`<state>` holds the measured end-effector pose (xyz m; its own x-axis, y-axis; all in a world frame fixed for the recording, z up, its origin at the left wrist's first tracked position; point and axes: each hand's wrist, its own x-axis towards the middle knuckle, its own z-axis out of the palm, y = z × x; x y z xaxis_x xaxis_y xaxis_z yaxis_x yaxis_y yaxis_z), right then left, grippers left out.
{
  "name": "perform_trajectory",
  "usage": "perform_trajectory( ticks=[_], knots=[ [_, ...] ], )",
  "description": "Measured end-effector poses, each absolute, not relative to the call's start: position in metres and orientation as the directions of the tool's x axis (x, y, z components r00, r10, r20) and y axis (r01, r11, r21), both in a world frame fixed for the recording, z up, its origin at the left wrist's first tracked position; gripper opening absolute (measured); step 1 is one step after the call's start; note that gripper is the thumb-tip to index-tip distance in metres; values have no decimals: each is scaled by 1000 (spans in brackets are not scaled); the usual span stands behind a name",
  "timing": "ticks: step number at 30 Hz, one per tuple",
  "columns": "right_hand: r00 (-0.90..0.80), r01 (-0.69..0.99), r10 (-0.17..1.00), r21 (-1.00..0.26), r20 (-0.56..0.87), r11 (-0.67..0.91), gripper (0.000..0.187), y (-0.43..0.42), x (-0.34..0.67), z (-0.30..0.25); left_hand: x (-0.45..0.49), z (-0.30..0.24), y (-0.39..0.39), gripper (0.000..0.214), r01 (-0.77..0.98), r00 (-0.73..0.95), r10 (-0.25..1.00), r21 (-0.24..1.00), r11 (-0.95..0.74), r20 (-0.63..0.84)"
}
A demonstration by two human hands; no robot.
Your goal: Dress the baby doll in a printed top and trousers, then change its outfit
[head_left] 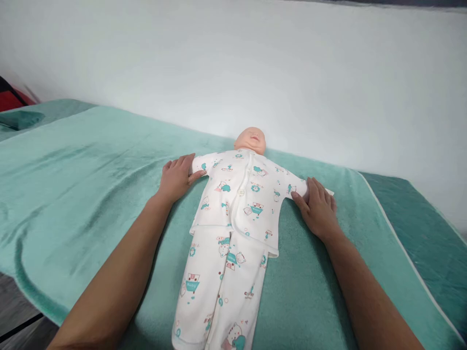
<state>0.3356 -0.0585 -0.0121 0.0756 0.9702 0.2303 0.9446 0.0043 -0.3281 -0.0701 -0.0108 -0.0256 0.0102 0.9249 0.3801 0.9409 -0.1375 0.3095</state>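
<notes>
A baby doll [251, 138] lies on its back, with its head toward the wall. It wears a white printed baby shirt [241, 194] with a front placket, and matching white pants [222, 287] cover its legs. Both sleeves are spread out sideways. My left hand [179, 177] is closed over the end of the left-side sleeve, thumb below and fingers above. Around the opposite sleeve my right hand [320, 206] is closed in the same way, and a bit of the white cuff shows past its fingers. The doll's hands are hidden.
A light green plush blanket [91, 194] with soft wrinkles lies under the doll. Darker green cloth [419, 228] shows at the right. A white wall [233, 63] rises behind the far edge. Something red and black [12, 97] stands at the far left.
</notes>
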Motion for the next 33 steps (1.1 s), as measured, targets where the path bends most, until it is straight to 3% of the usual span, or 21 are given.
perform_trajectory(
  ticks=[18,26,33],
  knots=[
    [113,955,974,-291,194,-53,75,-59,339,-11,-70,-19,-15,78,934,-114,957,357,11,268],
    [110,955,975,-293,192,-50,74,-59,342,-11,-83,-24,-23,88,807,-326,930,562,179,171],
    [109,954,977,-294,184,-51,71,-57,344,-11,-99,-34,-31,90,845,-317,937,492,209,145]
  ],
)
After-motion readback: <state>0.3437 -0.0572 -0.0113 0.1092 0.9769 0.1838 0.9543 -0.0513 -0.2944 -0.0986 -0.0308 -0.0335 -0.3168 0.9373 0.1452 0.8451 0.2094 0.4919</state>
